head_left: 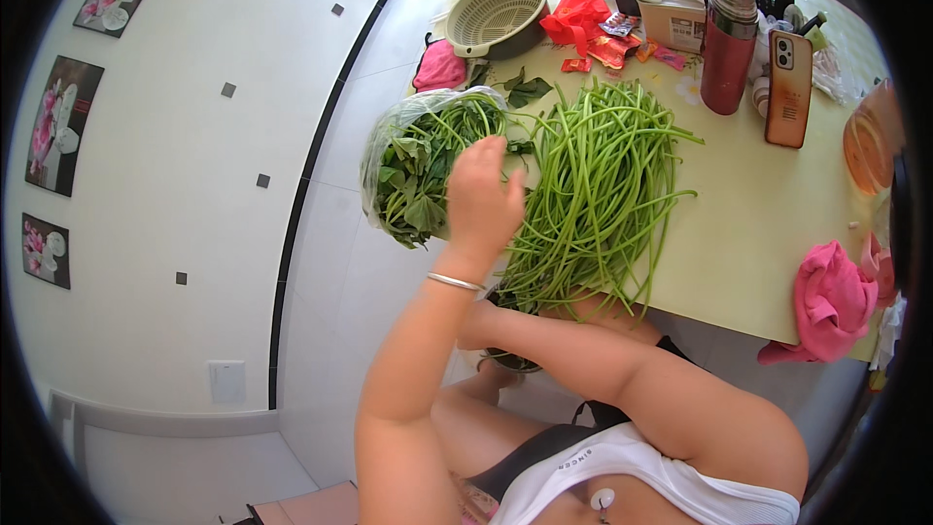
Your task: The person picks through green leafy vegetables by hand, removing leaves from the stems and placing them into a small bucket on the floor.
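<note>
Green stems (604,185) lie in a loose pile at the left-centre of the table (743,243). The long axis of the pile runs away from the person, inclined slightly: the far ends point up and to the right, the near ends down and to the left, reaching the near table edge. Several individual stems deviate from this axis and project to the right.

The left hand (483,196) is positioned between the pile and the plastic bag, back of the hand upward, fingers directed away from the person. Its fingers are close together and the thumb stands apart; the palm side is hidden. The right hand (475,327) is below the table edge, partly covered by the left forearm; the state of its fingers cannot be determined.

Containers: the clear plastic bag (374,151), at the left table edge, holds dark green leaves (408,170) with some stems. A dark container (516,364), below the table edge and partly hidden by the right arm, shows dark leaves at its far side. A slotted colander (498,15) sits in a darker basin at the far left. A red flask (728,58) stands upright, mouth uncovered
</note>
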A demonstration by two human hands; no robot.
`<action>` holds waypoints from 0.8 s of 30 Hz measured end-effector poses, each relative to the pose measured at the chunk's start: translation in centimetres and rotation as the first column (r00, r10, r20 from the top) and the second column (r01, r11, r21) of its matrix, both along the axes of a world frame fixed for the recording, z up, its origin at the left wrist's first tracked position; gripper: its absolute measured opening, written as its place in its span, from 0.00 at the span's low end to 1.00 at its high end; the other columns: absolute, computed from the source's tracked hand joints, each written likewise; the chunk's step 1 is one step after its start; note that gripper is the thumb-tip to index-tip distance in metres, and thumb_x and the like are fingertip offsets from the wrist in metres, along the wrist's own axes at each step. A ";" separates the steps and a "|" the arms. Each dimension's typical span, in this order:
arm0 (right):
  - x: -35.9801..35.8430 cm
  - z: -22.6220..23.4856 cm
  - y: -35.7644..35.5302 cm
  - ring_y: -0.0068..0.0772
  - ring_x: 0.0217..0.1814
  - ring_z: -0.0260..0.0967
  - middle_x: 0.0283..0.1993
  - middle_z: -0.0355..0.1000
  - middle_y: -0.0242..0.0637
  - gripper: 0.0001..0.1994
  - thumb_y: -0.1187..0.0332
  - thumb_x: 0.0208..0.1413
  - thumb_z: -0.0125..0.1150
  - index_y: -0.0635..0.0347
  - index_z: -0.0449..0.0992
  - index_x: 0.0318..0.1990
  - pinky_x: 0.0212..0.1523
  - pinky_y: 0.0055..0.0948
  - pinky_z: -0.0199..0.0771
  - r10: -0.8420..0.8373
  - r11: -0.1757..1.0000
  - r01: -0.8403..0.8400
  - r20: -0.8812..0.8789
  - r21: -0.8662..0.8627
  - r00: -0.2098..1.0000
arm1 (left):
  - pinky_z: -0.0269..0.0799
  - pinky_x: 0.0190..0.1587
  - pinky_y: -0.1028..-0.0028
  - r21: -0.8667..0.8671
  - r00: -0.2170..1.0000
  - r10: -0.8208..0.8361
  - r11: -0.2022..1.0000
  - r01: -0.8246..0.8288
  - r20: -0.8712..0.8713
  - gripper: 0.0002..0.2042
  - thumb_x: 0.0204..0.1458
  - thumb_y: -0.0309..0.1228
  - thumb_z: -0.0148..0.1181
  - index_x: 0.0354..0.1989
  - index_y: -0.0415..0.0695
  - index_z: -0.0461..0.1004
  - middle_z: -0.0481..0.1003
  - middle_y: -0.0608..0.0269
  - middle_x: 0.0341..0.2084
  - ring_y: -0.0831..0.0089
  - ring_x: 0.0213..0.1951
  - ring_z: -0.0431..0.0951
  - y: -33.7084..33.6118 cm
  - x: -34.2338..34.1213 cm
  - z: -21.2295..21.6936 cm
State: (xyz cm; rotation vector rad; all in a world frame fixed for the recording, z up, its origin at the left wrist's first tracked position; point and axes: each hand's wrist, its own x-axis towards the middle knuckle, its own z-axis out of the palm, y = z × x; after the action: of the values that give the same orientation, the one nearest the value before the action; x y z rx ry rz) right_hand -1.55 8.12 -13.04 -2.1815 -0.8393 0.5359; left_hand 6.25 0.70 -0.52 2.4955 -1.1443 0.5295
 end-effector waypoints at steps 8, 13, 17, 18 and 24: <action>0.1 0.0 0.0 0.46 0.42 0.76 0.38 0.78 0.42 0.10 0.69 0.48 0.58 0.62 0.81 0.36 0.39 0.44 0.75 0.040 0.995 -0.043 -0.044 -0.088 0.998 | 0.69 0.33 0.69 -0.221 0.932 0.354 0.917 -0.331 0.073 0.04 0.43 0.19 0.57 0.29 0.40 0.72 0.72 0.58 0.25 0.63 0.28 0.72 10.4 4.3 0.8; 0.1 -0.6 0.6 0.47 0.40 0.77 0.36 0.78 0.44 0.12 0.63 0.49 0.59 0.63 0.80 0.35 0.38 0.43 0.76 0.050 0.995 -0.051 -0.006 -0.089 0.999 | 0.68 0.43 0.60 0.010 0.928 0.371 0.929 -0.371 0.022 0.12 0.38 0.20 0.56 0.36 0.38 0.70 0.71 0.52 0.32 0.52 0.38 0.70 15.1 5.0 -1.0; 0.0 -1.3 1.0 0.46 0.40 0.77 0.36 0.78 0.43 0.12 0.63 0.50 0.59 0.62 0.80 0.35 0.38 0.43 0.76 0.043 0.995 -0.043 -0.004 -0.089 0.999 | 0.66 0.45 0.57 0.119 0.917 0.362 0.916 -0.383 0.164 0.20 0.35 0.22 0.59 0.42 0.38 0.68 0.70 0.49 0.36 0.49 0.42 0.68 14.7 4.3 -2.2; 0.1 -1.4 1.0 0.46 0.40 0.77 0.36 0.78 0.43 0.12 0.62 0.50 0.59 0.62 0.80 0.35 0.38 0.42 0.76 0.038 0.995 -0.038 -0.003 -0.087 0.999 | 0.66 0.45 0.57 0.123 0.908 0.375 0.908 -0.400 0.188 0.21 0.34 0.22 0.59 0.42 0.38 0.67 0.70 0.49 0.37 0.49 0.42 0.68 14.5 4.3 -2.3; 0.2 -0.4 1.0 0.45 0.43 0.76 0.40 0.77 0.42 0.09 0.69 0.50 0.57 0.61 0.81 0.36 0.41 0.44 0.75 0.066 0.987 -0.074 -0.060 -0.142 0.996 | 0.68 0.34 0.64 0.002 0.869 0.489 0.872 -0.490 -0.077 0.08 0.39 0.24 0.65 0.28 0.39 0.72 0.74 0.57 0.22 0.58 0.28 0.72 16.3 7.0 -1.2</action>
State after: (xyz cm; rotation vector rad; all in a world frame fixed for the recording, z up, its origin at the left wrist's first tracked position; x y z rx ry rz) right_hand -1.40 9.12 -13.48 -2.2636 -0.8739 0.7081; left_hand 13.25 17.00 -1.73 2.7633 -0.4587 0.5614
